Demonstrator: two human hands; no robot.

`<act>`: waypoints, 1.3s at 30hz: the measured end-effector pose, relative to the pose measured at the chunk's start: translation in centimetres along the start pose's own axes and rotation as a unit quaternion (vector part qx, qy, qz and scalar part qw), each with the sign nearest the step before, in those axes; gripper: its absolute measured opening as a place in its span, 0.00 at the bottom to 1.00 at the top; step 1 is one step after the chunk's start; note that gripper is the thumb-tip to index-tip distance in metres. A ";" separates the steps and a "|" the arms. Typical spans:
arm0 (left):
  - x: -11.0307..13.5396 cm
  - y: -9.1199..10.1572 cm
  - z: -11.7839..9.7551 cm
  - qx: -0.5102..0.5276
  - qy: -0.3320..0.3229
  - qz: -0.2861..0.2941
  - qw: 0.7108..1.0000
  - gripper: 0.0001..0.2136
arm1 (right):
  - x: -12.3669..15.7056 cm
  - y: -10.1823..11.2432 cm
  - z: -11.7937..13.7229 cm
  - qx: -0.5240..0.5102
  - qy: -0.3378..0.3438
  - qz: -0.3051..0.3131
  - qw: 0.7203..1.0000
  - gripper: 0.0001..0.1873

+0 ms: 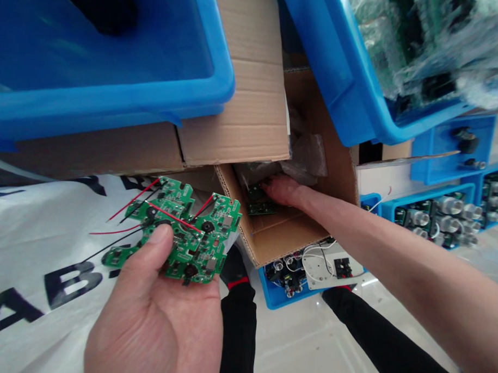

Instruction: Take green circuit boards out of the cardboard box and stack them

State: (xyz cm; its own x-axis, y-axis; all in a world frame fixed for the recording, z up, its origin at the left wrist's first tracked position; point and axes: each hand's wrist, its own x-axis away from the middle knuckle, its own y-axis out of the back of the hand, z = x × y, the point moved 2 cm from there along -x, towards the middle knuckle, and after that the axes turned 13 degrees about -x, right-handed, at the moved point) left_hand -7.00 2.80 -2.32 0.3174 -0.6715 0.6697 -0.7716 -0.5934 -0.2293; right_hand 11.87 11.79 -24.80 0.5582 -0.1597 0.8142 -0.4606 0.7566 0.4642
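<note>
The left hand point(158, 314) grips boards point(192, 241); the right hand point(284, 189), hold unclear, dips into a box point(290, 239) alongside, apparently handling another board point(262, 209), whose lifting calls for a secure pinch.

Readable print: two big black capitals on the white sheet point(47, 228), lower left. A point(28, 308), then B point(50, 286) to its right, line running tilted, climbing to the right. One more dark bit of lettering past the B, mostly behind the left hand point(160, 319) and the green circuit boards point(177, 254); can't tell which letter. Second row higher on the same sheet, right under the cardboard box point(136, 147): only pieces of black characters show, can't read them. Boards carry tiny white print, too small to make out.
</note>
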 end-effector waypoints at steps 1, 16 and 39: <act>-0.4 -0.1 -0.2 0.005 -0.003 0.003 1.000 0.19 | 0.4 0.1 0.2 0.054 0.019 0.014 0.998 0.23; 2.6 0.0 1.2 -0.010 -0.052 -0.081 0.995 0.09 | 7.7 4.9 3.6 0.265 -0.010 0.089 0.960 0.16; 1.6 -0.1 1.0 0.010 -0.026 -0.053 0.998 0.10 | 4.8 1.3 1.7 0.016 -0.033 -0.217 0.975 0.17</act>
State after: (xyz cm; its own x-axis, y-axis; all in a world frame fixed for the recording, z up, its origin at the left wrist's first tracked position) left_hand -5.89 1.35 -1.91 0.4254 -0.6265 0.6531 -0.7208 -0.6709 -0.1741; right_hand 12.80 10.95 -19.72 0.6610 -0.5020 0.5578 -0.2114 0.5886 0.7802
